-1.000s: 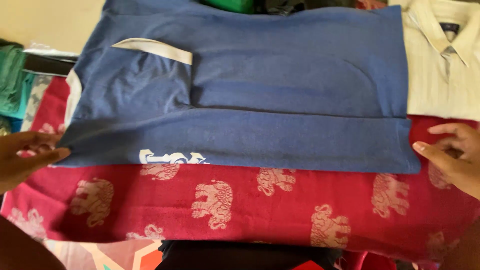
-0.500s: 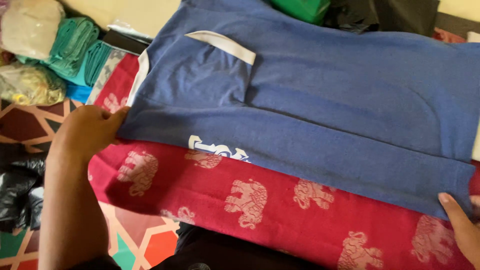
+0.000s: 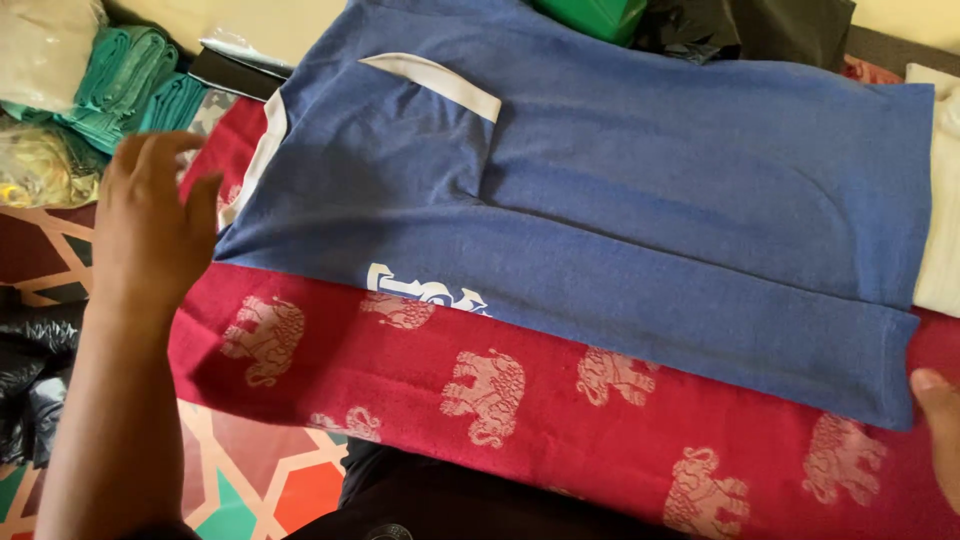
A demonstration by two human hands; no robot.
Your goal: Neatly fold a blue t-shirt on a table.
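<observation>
Over the left end of the blue shirt (image 3: 620,200) I see my left hand (image 3: 150,225) raised, back toward the camera, fingers (image 3: 165,150) spread apart and holding nothing, the forearm running down to the bottom left corner. My right hand (image 3: 940,430) shows only as a thumb and palm edge at the frame's right border, just beside the shirt's lower right corner; I cannot tell how its fingers are set. That shirt lies flat and folded, with a white-trimmed sleeve near its upper left, on a red cloth with elephant figures (image 3: 500,400). Left of the shirt sit stacked green fabrics (image 3: 130,85); a cream garment (image 3: 940,200) touches its right edge. Below the shirt's long folded edge, the red cloth lies uncovered.
</observation>
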